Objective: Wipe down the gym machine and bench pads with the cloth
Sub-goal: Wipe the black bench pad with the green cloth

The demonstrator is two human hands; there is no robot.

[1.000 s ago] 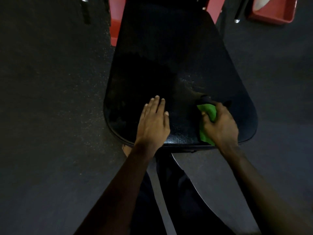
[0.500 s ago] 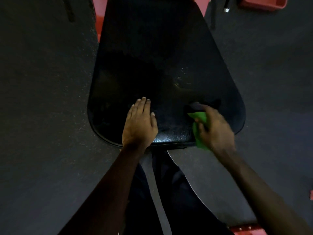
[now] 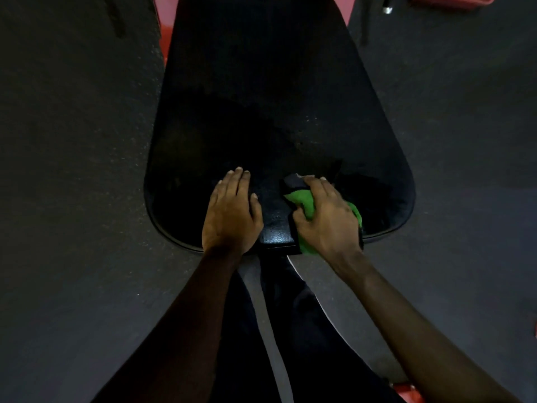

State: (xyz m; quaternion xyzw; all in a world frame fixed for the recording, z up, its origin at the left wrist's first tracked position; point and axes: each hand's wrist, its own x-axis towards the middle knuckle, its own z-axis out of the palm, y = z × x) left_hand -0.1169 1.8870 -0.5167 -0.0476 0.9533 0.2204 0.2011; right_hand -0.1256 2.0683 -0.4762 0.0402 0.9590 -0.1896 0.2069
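A wide black bench pad [image 3: 270,117] fills the middle of the view, its rounded near edge just in front of me. My left hand [image 3: 231,213] lies flat on the pad near that edge, fingers together and holding nothing. To its right, my right hand [image 3: 328,219] grips a green cloth [image 3: 302,203] with a dark part at its far end, pressing it onto the pad close to the near edge. Most of the cloth is hidden under the hand.
Dark rubber gym floor [image 3: 72,170] lies on both sides of the pad. Red frame parts [image 3: 164,30] show at the pad's far left, and another red part [image 3: 406,391] sits at the bottom right. My dark-clothed legs [image 3: 290,330] stand below the pad's near edge.
My right hand has slid the cloth leftward along the pad's near edge, closer to my left hand. The left hand stays flat on the pad. My view has shifted slightly.
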